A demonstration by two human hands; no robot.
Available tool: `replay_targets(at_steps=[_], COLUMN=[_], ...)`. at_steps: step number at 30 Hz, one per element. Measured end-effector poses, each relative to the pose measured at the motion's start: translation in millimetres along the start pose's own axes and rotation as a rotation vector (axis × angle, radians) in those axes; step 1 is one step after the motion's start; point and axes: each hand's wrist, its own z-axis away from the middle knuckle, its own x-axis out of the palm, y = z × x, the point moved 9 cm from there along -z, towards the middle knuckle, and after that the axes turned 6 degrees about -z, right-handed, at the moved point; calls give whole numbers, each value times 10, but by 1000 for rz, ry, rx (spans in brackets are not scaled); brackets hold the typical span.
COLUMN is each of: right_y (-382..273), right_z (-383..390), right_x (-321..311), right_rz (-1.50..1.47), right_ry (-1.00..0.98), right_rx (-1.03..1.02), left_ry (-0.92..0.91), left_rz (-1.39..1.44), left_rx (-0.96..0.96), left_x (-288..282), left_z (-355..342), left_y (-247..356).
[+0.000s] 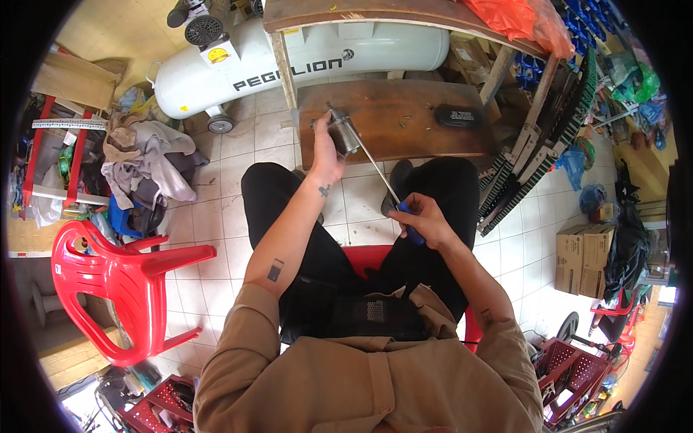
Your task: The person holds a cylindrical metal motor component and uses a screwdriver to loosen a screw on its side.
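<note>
At far left, a red plastic chair (119,278) stands on the tiled floor beside a heap of rags (148,162), with a white compressor tank (303,61) lying behind them. Moving rightward, the left hand (326,155) is closed around a small metal cylinder (344,132), holding it over the near edge of the low wooden counter (404,126). A screwdriver (386,187) runs from the cylinder's end down to the right hand (426,220), which is wrapped tight around the blue handle above the person's lap. Judging by the shaft seated in the part, the fastener work is under way, not finished; a few small loose bits and a black pad (458,115) lie on the counter. Cardboard boxes (585,256) stand at far right.
</note>
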Motion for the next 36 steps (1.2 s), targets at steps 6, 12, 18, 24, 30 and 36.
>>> replay_targets(at_steps=[6,12,18,24,30,36], right_y=[104,37,15,88,145,2], right_z=[-58,22,-18,-45,-12,-21], right_x=[39,87,-12,28,11,-40], right_rz=[-94,-263,38,-123,-247,39], right_ry=[-25,-78,8,2,-7,33], right_rx=[9,164,-29,3,158,-38], left_ry=[28,24,13,13,-35,-4], left_rz=[44,14,37,58,71,59], left_rx=[-1,-1,20,-4,-16,-11], left_x=[-63,-39,-53,-47,-9,-40], left_z=[-46,10,-40,-28,-18,-28], left_y=[8,28,17,37,25,26])
